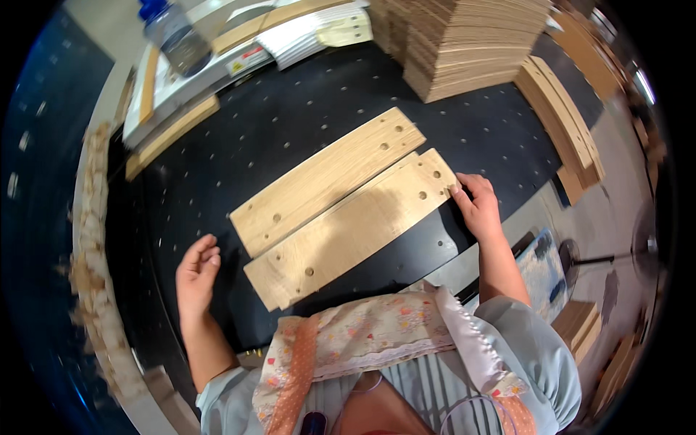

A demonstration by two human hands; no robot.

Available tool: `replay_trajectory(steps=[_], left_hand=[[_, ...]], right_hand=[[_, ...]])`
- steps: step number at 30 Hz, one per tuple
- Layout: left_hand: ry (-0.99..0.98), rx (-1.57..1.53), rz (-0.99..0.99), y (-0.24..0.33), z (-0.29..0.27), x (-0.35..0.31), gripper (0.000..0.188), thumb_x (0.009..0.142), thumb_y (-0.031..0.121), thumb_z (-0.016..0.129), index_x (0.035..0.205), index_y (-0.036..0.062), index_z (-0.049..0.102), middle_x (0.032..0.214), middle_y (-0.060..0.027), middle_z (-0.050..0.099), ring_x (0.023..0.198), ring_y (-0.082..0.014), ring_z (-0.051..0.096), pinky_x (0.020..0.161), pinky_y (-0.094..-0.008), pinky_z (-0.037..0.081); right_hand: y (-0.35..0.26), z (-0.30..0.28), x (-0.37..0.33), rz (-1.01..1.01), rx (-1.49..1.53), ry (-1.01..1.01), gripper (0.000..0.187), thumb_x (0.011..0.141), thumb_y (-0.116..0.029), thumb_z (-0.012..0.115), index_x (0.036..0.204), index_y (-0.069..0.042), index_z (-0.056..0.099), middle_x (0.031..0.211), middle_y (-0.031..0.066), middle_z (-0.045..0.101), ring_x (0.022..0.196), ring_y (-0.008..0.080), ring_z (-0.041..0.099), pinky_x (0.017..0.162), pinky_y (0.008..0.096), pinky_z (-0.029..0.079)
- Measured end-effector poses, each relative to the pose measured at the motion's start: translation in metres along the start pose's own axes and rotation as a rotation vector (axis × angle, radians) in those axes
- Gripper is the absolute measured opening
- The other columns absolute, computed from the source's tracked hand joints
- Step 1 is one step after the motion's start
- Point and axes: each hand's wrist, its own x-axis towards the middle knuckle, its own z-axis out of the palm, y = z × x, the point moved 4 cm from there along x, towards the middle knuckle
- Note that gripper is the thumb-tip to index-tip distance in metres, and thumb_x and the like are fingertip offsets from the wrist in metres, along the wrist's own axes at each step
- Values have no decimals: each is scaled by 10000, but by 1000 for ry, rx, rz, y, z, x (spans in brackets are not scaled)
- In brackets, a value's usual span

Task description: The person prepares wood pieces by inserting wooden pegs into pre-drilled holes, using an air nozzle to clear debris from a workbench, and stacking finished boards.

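Observation:
Two flat wooden boards with drilled holes lie side by side, slanting across the black table. The far board (326,181) rests just beyond the near board (348,232), with a thin dark gap between them. My right hand (478,206) grips the right end corner of the near board, its thumb close to the holes there. Off the boards' left ends, my left hand (197,272) hovers over the table, fingers loosely bent and thumb apart, holding nothing. A shadow falls across the middle of the near board.
A tall stack of boards (471,51) stands at the far side of the black, dotted tabletop (290,109). More boards (558,116) are piled at the right edge. A blue-capped bottle (177,43) stands at the far left, near a wooden strip (174,138).

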Motion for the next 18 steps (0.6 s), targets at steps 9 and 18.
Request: replay_trajectory(steps=[9,18], left_hand=[[159,55,-72,5,71,-88,434,819,14,589,1232,-37,468,1096,-125,590,985,-160,565,857,-276,447],[252,416,43,4,94,-101,568,713,18,687,1235,-5,466,1265,-170,464,1132,-230,494,926,-311,418]], right_hand=[[-4,3,3,-102,66,-194,269,743,-114,650,996,-29,621,898,113,603,880,284,535,797,356,429],[-11,9,10,-149,264,-231,270,721,-104,668,971,-16,620,834,121,603,785,259,567,711,346,459]])
